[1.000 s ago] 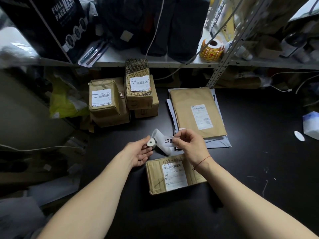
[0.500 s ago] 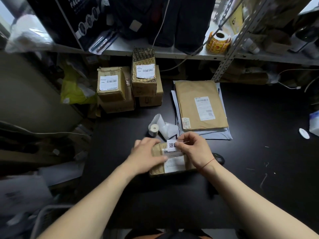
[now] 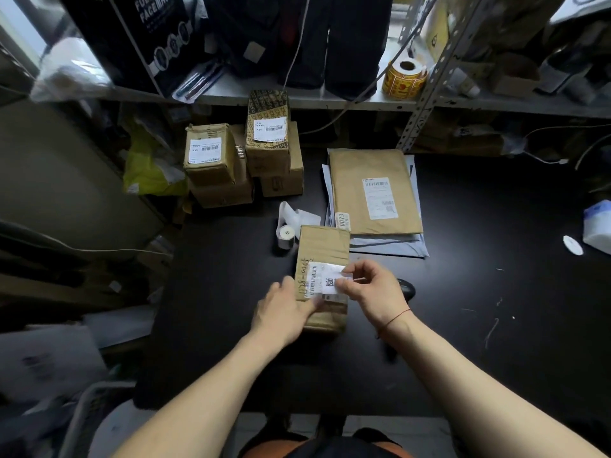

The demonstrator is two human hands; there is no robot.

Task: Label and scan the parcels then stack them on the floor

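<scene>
Our brown taped parcel (image 3: 322,249) lies on the black desk (image 3: 463,292), barcode label (image 3: 313,280) up. Our left hand (image 3: 281,312) presses its near corner with loose fingers; our right hand (image 3: 373,292) pinches a white sticker (image 3: 330,282) over the label.

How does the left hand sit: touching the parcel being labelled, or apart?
Touching. The head view shows the left hand resting its fingers on top of the parcel, no gap, while the right hand pinches the sticker.
</scene>
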